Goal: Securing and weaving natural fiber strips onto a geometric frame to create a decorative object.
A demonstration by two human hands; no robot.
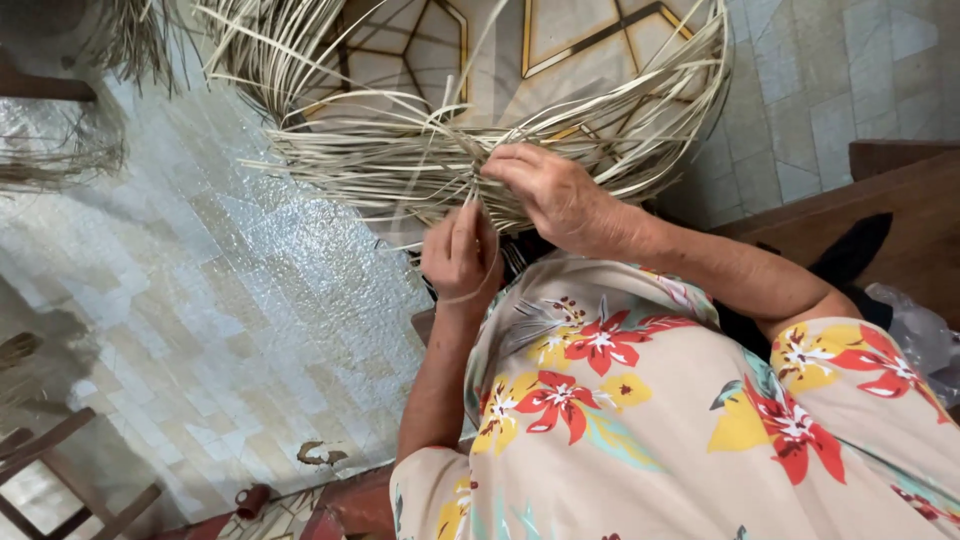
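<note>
Short-sleeved beige dress [640, 420] — red and yellow flowers, teal leaves.

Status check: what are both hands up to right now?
Left hand pinching a pale strand. Right hand pressed on the woven straw bundle. Loose strands fan out around both; nothing blocks them.

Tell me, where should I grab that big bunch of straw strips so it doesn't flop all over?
Probably at the packed middle of the straw bundle, where the strips cross tightly, coming from the near side, below. Both hands work there now: the right hand lies over the crossing, the left hand pinches strands just beneath. The long ends fan out in loose curves and would likely bend.
</note>
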